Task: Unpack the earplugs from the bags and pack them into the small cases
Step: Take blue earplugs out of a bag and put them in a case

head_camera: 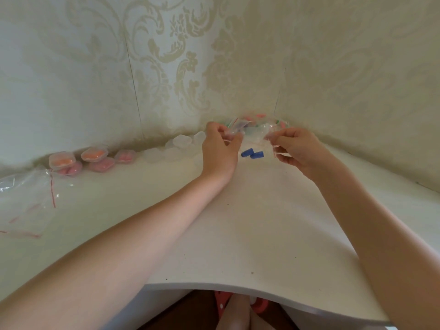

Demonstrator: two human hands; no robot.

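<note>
**Two hands, one little bag**

Head view: the left hand (220, 145) and right hand (294, 147) each pinch a side of a clear bag (254, 134) — likely to pull it open. Two blue earplugs (252, 154) lie on the table (238, 234) underneath — near the empty cases (176, 146).

Both forearms are showing bare, with no sleeves, the left hand (220, 148) and right hand (295, 148) wearing no rings or gloves. At bottom centre, red dotted fabric (220, 303) is peeking out.
</note>
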